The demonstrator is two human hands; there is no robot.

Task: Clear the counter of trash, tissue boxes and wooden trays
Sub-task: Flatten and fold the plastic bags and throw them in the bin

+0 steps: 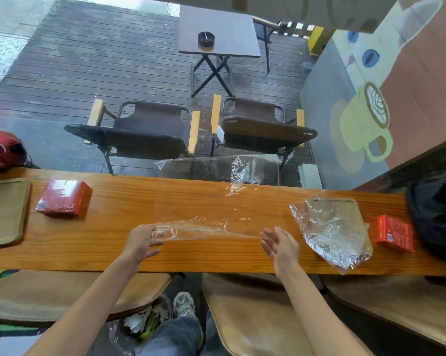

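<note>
A large clear plastic sheet (206, 227) lies spread over the middle of the wooden counter (119, 201). My left hand (142, 240) pinches its near left corner. My right hand (281, 246) is at the sheet's near right edge with fingers spread and relaxed. A second crumpled clear plastic bag (329, 227) covers a wooden tray (355, 204) to the right. Beside that tray lies a red tissue box (395, 233). Another red tissue box (64, 197) and a wooden tray (5, 211) sit at the left end.
A black bag (437, 214) rests on the counter's right end and a red helmet (2, 149) at the far left. Padded stools (255, 312) stand under the near edge, with a trash bin (142, 322) at my feet. Beyond the glass are folding chairs.
</note>
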